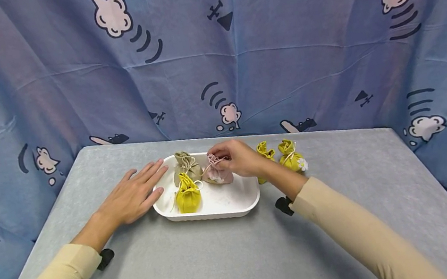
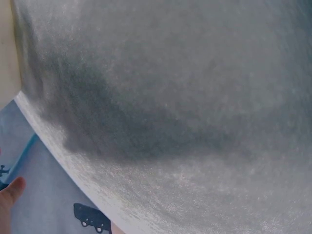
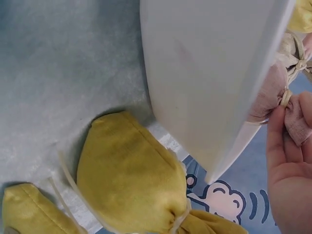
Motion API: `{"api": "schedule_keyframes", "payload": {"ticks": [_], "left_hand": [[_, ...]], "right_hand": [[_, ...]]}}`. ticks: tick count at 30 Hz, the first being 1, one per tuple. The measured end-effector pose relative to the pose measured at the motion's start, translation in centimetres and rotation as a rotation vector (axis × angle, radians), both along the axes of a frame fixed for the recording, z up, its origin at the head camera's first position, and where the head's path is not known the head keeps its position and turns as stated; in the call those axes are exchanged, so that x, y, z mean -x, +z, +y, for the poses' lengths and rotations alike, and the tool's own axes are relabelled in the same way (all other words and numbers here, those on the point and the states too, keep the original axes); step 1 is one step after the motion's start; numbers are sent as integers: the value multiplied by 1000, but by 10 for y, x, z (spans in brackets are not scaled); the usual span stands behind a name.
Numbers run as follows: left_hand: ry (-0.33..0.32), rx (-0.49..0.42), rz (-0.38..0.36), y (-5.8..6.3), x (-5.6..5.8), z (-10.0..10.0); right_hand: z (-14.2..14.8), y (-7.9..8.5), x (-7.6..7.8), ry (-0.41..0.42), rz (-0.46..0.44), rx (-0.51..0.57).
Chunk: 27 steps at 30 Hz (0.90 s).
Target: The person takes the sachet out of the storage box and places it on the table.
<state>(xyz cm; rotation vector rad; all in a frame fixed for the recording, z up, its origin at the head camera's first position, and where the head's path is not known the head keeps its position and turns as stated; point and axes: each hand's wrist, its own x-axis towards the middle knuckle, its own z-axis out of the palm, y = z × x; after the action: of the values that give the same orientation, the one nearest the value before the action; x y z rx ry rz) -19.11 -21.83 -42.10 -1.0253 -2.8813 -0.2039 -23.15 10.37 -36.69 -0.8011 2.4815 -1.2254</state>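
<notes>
Right hand: here I am over the tray, my right hand pinching the pink cloth drawstring pouch at its gathered neck, thumb and fingers pressed together.
Pink pouch: inside the white rectangular round-cornered tray, towards its back; whether it bears on the tray's floor, I cannot tell.
Left hand: and over at the tray's left end, my left hand, fingers spread, holding nothing; fingertips right at the rim, contact hard to call.
Tray company: a greyish-beige cloth pouch in the tray's back left, just beside the pink one; a bright yellow cloth pouch in front of it.
Right of the tray: two more, a yellow drawstring pouch near its side, partly behind my arm, and a yellow pouch with a white flower farther out.
Under the tray: grey tablecloth.
Behind the tray: blue patterned curtain.
</notes>
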Motion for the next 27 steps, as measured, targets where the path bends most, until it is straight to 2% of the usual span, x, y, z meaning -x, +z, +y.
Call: {"api": "schedule_keyframes", "payload": {"ticks": [12,27], "left_hand": [[-4,8,0,0,1,0],[-9,-10,21,-1,-1,1]], "right_hand": [[3,5,-3,-32,22,10],[6,12,-10,4,37,-6]]}}
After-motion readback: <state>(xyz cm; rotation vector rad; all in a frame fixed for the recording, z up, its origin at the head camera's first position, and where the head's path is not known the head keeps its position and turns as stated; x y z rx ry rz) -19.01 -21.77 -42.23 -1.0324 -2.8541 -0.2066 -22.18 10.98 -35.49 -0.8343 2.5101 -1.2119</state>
